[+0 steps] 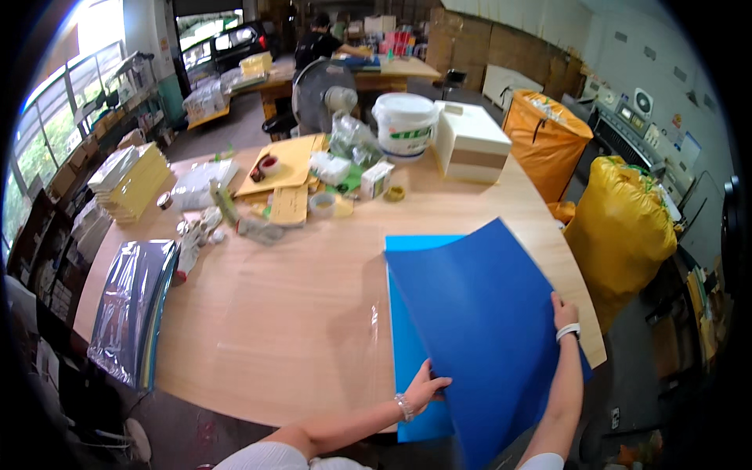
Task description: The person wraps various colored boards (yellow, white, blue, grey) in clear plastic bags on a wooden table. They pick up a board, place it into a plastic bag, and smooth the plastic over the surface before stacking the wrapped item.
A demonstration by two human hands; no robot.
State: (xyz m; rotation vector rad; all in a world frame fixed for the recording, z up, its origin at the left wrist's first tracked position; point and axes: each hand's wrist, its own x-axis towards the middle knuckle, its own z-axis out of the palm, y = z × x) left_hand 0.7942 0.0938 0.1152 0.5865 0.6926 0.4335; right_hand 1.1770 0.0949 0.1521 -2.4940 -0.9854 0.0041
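A large dark blue sheet [486,313], bowed and partly lifted, is held between my two hands. My left hand [425,388] pinches its left edge near the lower end, thumb on top. On the right edge, my right hand [563,312] has its fingers closed, with the forearm lying along the sheet. Beneath it a lighter blue sheet [407,329] rests on the table; much of it is covered. Left of the sheets, what looks like clear plastic film [298,321] lies flat on the wood.
A plastic-wrapped stack of coloured sheets [133,305] lies at the table's left edge. Farther back are gloves [192,239], a tape roll [270,164], a white bucket [405,125] and a white box [471,141]. Yellow sacks [623,235] stand right of the table [258,360]. A person works beyond a fan [321,94].
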